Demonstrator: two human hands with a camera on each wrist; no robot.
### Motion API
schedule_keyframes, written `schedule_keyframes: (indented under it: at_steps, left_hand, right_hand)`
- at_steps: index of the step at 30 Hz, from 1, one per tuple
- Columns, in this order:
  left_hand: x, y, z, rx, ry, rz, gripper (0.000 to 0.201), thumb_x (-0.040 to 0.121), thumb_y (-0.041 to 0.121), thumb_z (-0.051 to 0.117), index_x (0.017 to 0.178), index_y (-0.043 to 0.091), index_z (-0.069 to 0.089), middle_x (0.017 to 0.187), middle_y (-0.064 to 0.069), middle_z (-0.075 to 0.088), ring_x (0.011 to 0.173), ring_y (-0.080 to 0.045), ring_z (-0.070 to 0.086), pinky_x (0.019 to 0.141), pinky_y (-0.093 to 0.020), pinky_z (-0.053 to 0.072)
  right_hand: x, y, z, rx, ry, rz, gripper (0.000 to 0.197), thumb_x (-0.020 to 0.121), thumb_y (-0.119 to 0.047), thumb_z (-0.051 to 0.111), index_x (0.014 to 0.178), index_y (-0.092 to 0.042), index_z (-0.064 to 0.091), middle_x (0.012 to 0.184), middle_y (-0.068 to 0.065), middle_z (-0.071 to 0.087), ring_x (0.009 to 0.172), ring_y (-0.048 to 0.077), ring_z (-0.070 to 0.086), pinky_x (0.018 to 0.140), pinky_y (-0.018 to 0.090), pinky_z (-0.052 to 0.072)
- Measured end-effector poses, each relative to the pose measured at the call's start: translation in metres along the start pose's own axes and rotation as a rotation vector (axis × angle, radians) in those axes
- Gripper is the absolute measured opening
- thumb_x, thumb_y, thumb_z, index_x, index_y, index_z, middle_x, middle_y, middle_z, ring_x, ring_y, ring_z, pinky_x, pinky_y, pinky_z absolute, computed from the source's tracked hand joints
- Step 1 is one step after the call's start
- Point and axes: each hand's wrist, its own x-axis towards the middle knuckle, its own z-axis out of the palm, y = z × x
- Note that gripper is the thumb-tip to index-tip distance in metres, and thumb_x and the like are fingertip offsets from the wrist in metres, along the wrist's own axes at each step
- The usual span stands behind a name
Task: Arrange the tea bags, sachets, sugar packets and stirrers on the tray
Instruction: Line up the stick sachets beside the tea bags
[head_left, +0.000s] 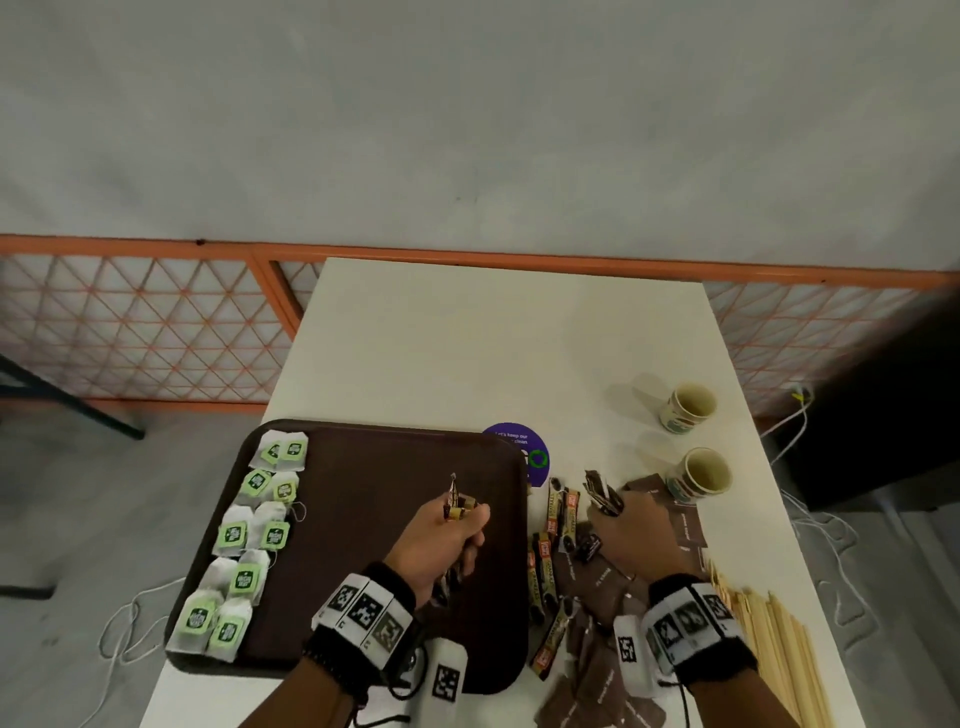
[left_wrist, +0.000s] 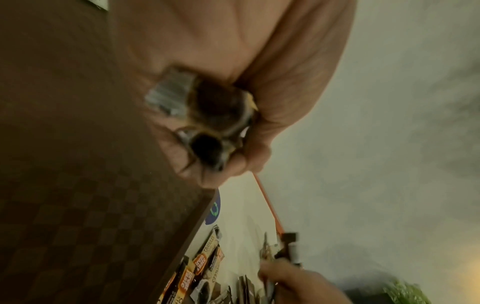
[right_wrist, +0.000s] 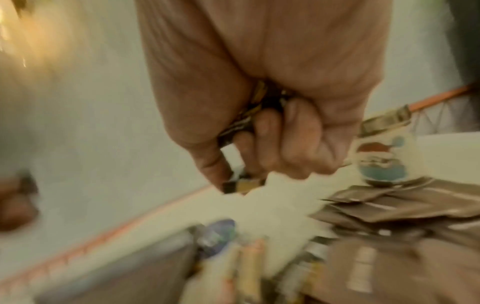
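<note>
Carrying slim dark-and-gold coffee stick sachets (head_left: 457, 506) over the dark brown plastic tray (head_left: 374, 467): left hand (head_left: 441, 540) clamped round a bundle, ends projecting beyond the grip, long axis pointing away and upward. Right hand (head_left: 626, 525) clamped on further sachets above the loose heap on the white worktop (head_left: 467, 338). Next, judged: lowering, aligning lengthwise, releasing beside the green-tagged white tea bags (head_left: 244, 535).

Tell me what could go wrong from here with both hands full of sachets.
The left hand grips a loose bunch of coffee sachets above the brown tray; some could slip out and scatter. The right hand, gripping more sachets, works close to the nearer paper cup and might knock it.
</note>
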Motion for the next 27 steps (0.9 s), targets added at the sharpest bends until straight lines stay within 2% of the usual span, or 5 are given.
schedule_keyframes:
  at_steps: [3,5,9,15,27]
  left_hand:
    - [-0.005,0.000,-0.007,-0.078,-0.076,-0.004,0.019,0.092,0.027,0.066,0.101,0.010,0.064,0.062,0.003,0.046,0.048,-0.009,0.040,0.048,-0.024,0.037]
    - [-0.007,0.000,-0.009,-0.107,-0.133,0.015,0.025,0.093,0.028,0.066,0.113,0.013,0.066,0.061,0.005,0.046,0.048,-0.007,0.038,0.047,-0.023,0.035]
    - [-0.012,-0.006,-0.024,-0.101,-0.181,0.044,0.029,0.086,0.043,0.067,0.084,0.014,0.067,0.058,-0.001,0.051,0.044,-0.011,0.041,0.046,-0.022,0.037]
    - [-0.006,-0.009,-0.087,-0.254,0.008,-0.068,0.040,0.078,0.050,0.067,0.069,0.012,0.059,0.053,-0.003,0.047,0.041,-0.014,0.043,0.041,-0.022,0.036]
    - [-0.030,-0.007,-0.124,-0.114,-0.184,0.087,0.017,0.087,0.030,0.068,0.086,0.014,0.074,0.064,-0.011,0.066,0.056,-0.022,0.063,0.059,-0.030,0.052]
  right_hand:
    - [-0.042,-0.038,-0.004,0.394,-0.336,-0.070,0.029,0.091,-0.026,0.064,0.067,-0.011,0.067,0.058,0.006,0.061,0.055,0.011,0.058,0.059,0.027,0.051]
    - [-0.068,-0.062,0.001,0.585,-0.601,-0.013,0.015,0.090,-0.023,0.066,0.080,-0.013,0.070,0.056,0.001,0.052,0.047,0.011,0.047,0.044,0.022,0.038]
    - [-0.080,-0.085,0.032,0.674,-0.852,-0.005,0.019,0.092,-0.031,0.066,0.081,-0.019,0.075,0.056,-0.003,0.030,0.046,0.010,0.022,0.049,0.027,0.011]
    - [-0.081,-0.098,0.063,1.011,-1.040,0.054,0.046,0.099,-0.035,0.050,0.125,0.001,0.058,0.064,0.001,0.038,0.043,0.007,0.032,0.038,0.018,0.022]
    - [-0.093,-0.164,0.126,0.998,-0.775,0.094,0.044,0.092,-0.019,0.037,0.129,-0.021,0.060,0.069,0.007,0.052,0.049,0.015,0.043,0.045,0.023,0.029]
